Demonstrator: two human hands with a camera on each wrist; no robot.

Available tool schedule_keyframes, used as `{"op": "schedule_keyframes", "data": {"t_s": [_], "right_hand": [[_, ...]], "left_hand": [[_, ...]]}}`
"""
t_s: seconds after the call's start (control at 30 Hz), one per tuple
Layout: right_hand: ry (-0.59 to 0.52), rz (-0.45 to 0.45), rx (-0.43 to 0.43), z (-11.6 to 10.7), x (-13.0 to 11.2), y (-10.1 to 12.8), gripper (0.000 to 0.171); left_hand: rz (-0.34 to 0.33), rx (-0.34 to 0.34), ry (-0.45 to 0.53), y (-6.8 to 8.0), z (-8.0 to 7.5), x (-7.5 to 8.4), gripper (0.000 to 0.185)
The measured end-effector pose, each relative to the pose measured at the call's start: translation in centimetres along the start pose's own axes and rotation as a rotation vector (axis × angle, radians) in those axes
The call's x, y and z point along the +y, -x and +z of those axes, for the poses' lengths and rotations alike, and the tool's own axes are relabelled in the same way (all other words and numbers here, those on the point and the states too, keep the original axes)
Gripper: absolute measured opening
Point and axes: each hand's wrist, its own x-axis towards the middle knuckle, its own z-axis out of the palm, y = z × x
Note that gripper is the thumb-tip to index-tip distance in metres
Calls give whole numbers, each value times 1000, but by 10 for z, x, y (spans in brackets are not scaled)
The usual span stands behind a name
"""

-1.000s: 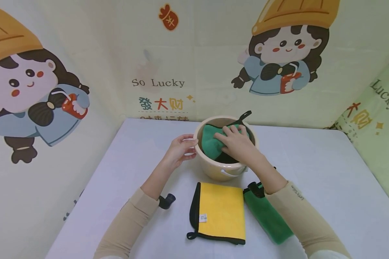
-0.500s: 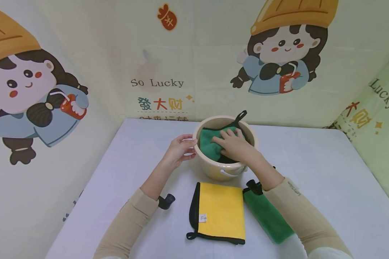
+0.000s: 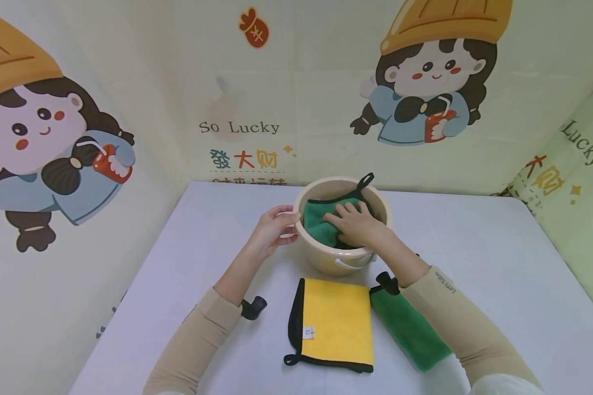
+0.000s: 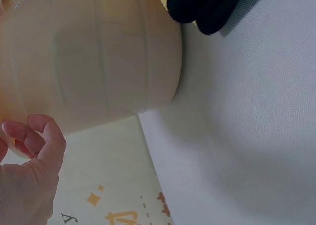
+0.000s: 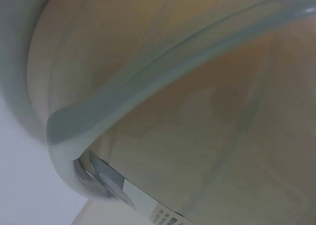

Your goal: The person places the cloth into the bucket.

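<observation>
**Pressing the green cloth into the bucket**

We are working at the step of packing a green cloth (image 3: 321,219) into the beige bucket (image 3: 326,260), which is standing on the white bench (image 3: 474,263) near its far edge. Our right hand (image 3: 356,225) is reaching inside the bucket and its fingers are lying spread and nearly flat on the cloth, pushing it down, not pinching it. The cloth is sitting inside the bucket, mostly on the left side, and its black loop (image 3: 365,180) is sticking up over the far rim. Our left hand (image 3: 275,226) is steadying the bucket from the left, with curled fingers touching the outer wall just under the rim; in the left wrist view the fingers are looking loosely bent beside the wall.

Two more cloths are lying on the bench just in front of the bucket: a yellow cloth (image 3: 337,323) with black edge, and a second green cloth (image 3: 409,329) partly under our right forearm.

In our judgement the packing of this cloth is almost complete. The next move is probably calling for lifting the right hand out without dragging the cloth up, while the left hand is holding the bucket steady, and then reaching to one of the cloths in front.
</observation>
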Motion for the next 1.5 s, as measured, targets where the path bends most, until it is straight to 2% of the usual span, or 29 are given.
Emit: {"op": "schedule_keyframes", "data": {"t_s": [0.37,0.5,0.63,0.8,0.97,1.13,1.33,1.5], "right_hand": [[0,5,-64,0,0,-1,46],[1,10,-70,0,0,-1,48],[-50,22,-46,0,1,1,52],[-159,10,95,0,5,2,55],[-279,-6,308,-3,10,8,46],[-336,49,488,-11,17,26,48],[-333,177,601,-11,26,62,60],[-331,286,619,-1,27,94,70]], "left_hand": [[3,-2,31,0,0,0,34],[5,-3,29,1,1,0,35],[10,-6,24,2,1,0,35],[9,-11,24,1,1,1,36],[6,-6,14,2,1,0,35],[7,1,10,2,1,0,34],[12,2,8,2,1,0,35],[13,-1,11,3,1,0,35]]}}
